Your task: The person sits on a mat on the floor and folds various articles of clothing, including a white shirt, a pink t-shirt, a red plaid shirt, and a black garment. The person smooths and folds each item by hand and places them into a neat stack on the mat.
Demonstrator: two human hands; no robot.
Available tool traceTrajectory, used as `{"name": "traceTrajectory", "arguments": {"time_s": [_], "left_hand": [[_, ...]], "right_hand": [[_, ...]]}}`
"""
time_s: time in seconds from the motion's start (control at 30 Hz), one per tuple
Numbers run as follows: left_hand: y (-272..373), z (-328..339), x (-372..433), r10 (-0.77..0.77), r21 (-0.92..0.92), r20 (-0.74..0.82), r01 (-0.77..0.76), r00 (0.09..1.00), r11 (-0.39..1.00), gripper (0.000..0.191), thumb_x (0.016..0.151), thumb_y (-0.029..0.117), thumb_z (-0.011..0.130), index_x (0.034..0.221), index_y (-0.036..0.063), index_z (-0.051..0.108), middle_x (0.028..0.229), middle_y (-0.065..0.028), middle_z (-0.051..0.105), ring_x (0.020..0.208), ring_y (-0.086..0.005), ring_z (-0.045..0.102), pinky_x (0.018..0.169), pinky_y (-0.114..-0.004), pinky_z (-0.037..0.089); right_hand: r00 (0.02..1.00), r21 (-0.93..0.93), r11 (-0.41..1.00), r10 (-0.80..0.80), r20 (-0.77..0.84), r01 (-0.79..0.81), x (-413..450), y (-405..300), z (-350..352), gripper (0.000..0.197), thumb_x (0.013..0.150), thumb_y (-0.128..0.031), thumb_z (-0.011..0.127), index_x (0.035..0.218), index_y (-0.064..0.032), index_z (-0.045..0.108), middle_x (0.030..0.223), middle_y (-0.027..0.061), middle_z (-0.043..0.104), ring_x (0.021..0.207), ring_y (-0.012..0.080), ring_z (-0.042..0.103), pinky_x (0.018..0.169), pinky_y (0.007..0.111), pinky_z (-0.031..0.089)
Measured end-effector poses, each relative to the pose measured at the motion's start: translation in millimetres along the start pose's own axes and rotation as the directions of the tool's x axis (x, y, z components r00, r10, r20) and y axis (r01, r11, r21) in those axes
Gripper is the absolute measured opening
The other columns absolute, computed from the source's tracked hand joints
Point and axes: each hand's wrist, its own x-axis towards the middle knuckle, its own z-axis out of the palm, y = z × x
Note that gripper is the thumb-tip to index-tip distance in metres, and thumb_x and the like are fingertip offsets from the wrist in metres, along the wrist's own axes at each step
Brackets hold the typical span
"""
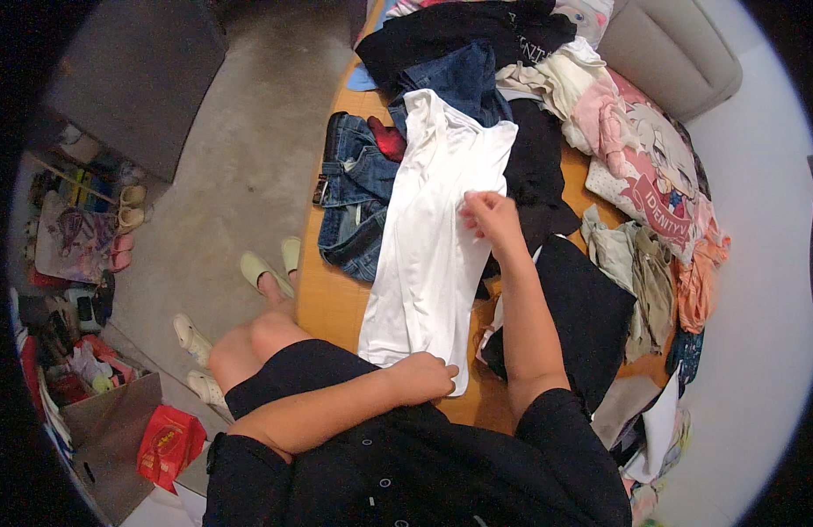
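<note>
A white shirt (433, 217), folded lengthwise into a long strip, lies before me with its neckline at the far end. My left hand (425, 379) is curled at its near hem, gripping the cloth there. At the shirt's right edge, about halfway up, is my right hand (491, 219) with its fingers bent inward. Whether fabric is pinched between those fingertips is not clear. Blue denim jeans (357, 174) lie crumpled to the left, and part of the denim (459, 72) shows beyond the shirt's far end. Black garments (535, 165) spread along its right side.
The clothes rest on a wooden surface (334, 296). A black printed garment (459, 29) lies at its far end. A printed cushion (650, 178) and several small garments (650, 283) line the wall side. At lower left are a box (103, 402) and a red bag (171, 441).
</note>
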Motion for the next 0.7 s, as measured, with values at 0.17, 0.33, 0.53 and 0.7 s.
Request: {"name": "traceTrajectory", "arguments": {"time_s": [0.17,0.33,0.53,0.7], "left_hand": [[2,-1,-7,-0.044,-0.019,-0.093,0.042,0.995,0.999,0.012,0.077,0.015,0.058,0.080,0.0046,0.064,0.086,-0.0105,0.056,0.074,-0.0281,0.063,0.059,-0.040,0.054],[4,0,-10,0.032,-0.002,-0.139,-0.033,0.990,0.999,0.011,0.078,0.015,0.056,0.080,0.0063,0.063,0.087,-0.0086,0.055,0.076,-0.0261,0.063,0.059,-0.039,0.054],[5,-4,-17,0.121,0.041,-0.154,-0.116,0.981,0.992,0.010,0.078,0.016,0.056,0.080,0.0105,0.064,0.084,-0.0043,0.052,0.079,-0.0228,0.061,0.059,-0.035,0.053],[-1,8,-20,0.031,0.030,-0.124,-0.028,0.992,0.999,0.012,0.077,0.017,0.058,0.075,0.0070,0.065,0.087,-0.0066,0.058,0.078,-0.0239,0.062,0.060,-0.036,0.054]], "right_hand": [[0.901,-0.526,0.842,-0.316,-0.298,0.121,74,-28,20,0.036,0.079,-0.035,0.064,0.088,-0.0005,0.069,0.085,0.0164,0.069,0.079,0.0323,0.066,0.070,0.041,0.051],[0.916,-0.681,0.732,-0.261,-0.306,-0.019,139,-12,21,0.036,0.075,-0.039,0.067,0.082,-0.0034,0.071,0.081,0.0179,0.069,0.080,0.0328,0.067,0.070,0.040,0.052],[0.764,-0.506,0.857,-0.387,-0.516,0.093,104,-45,-3,0.035,0.080,-0.039,0.061,0.087,-0.0062,0.070,0.093,0.0190,0.068,0.086,0.0395,0.064,0.074,0.046,0.051],[0.936,-0.787,0.614,-0.241,-0.258,-0.059,101,-19,18,0.040,0.076,-0.045,0.064,0.074,-0.0055,0.070,0.073,0.0124,0.069,0.070,0.0281,0.067,0.066,0.037,0.051]]}}
